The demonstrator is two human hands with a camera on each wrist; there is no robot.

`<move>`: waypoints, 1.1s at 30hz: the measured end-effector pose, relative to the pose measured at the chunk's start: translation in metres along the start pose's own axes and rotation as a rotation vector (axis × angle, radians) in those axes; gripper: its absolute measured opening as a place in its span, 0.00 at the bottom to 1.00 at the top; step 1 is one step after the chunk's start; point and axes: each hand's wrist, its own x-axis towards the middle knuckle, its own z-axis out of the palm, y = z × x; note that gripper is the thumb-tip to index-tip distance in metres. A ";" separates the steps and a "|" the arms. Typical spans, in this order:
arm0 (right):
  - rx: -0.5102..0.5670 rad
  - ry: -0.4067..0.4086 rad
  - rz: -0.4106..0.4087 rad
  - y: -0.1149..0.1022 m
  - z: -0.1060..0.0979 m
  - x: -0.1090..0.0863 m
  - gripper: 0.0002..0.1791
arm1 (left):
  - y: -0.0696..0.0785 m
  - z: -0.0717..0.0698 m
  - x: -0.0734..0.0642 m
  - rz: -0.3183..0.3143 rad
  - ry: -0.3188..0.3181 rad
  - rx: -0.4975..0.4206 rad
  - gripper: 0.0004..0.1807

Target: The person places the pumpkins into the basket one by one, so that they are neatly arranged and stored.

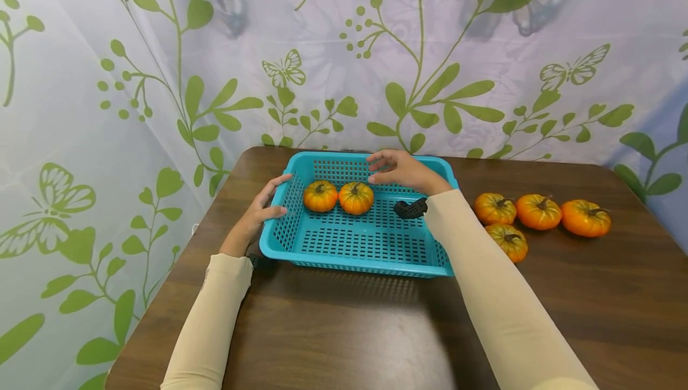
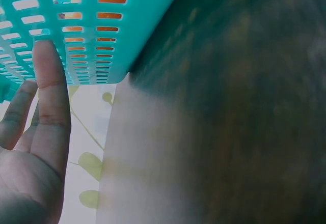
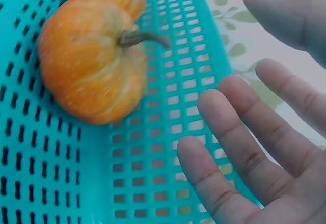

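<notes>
basket (image 1: 355, 264) smooth plastic, slight gloss; pumpkins (image 1: 356, 199) smooth-skinned; tabletop (image 1: 322, 330) glossy wood-grain; backdrop (image 1: 322, 49) creased cloth.

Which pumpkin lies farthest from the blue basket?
The rightmost pumpkin on the table; the others lie closer to the basket or inside it.

Head view bright, mostly sharp; pale glare on table (image 1: 344, 342), soft shadow below basket (image 1: 349, 263). Left wrist dim rightward, table blurred; right wrist hazy, pumpkin (image 3: 89, 61) soft
</notes>
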 end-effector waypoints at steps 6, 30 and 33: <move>0.052 0.037 -0.026 -0.008 0.000 -0.006 0.32 | 0.001 0.001 -0.001 -0.011 0.006 0.008 0.46; 0.053 0.151 -0.177 -0.046 -0.005 -0.046 0.26 | 0.003 0.001 0.000 -0.006 0.004 0.006 0.47; 0.051 0.158 -0.182 -0.049 -0.006 -0.052 0.26 | 0.004 0.001 -0.001 -0.010 0.007 0.005 0.47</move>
